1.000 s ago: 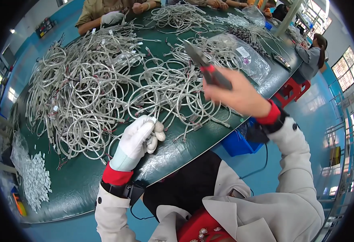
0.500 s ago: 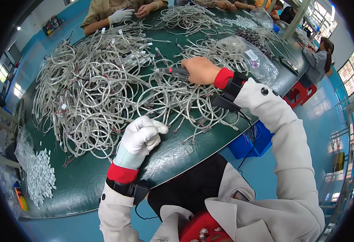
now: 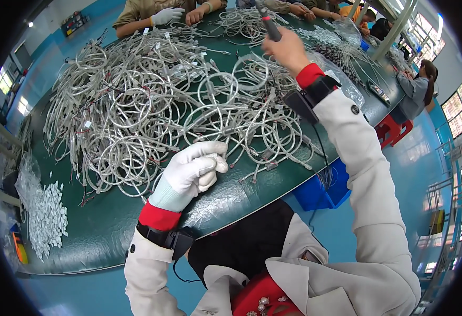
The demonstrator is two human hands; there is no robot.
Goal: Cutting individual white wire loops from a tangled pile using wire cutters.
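My left hand (image 3: 196, 167), in a white glove, is held closed above the table's near part, by the front of the cable pile. Its thumb and fingers are pinched together, and anything between them is hidden. My bare right hand (image 3: 289, 50) is raised over the far right cables, closed around a slim dark grey pen-shaped tool with a red band (image 3: 266, 19). The tool's tip points up and away from me. Below and left of that hand lies a tangled heap of clear-sheathed, silvery coiled cables (image 3: 130, 105), with small connectors and dark and red wire ends.
Small white pieces (image 3: 47, 221) lie heaped at the green table's (image 3: 104, 231) left end, beside a plastic bag. A blue bin (image 3: 323, 187) stands below the right edge. Across the table, a co-worker's gloved hand (image 3: 166, 16) rests near more cables. A red stool (image 3: 391, 130) is at the right.
My right hand has lifted up and away from the cables, and the tool has swung from pointing left to pointing upward. My left hand has turned slightly, staying closed in nearly the same place.
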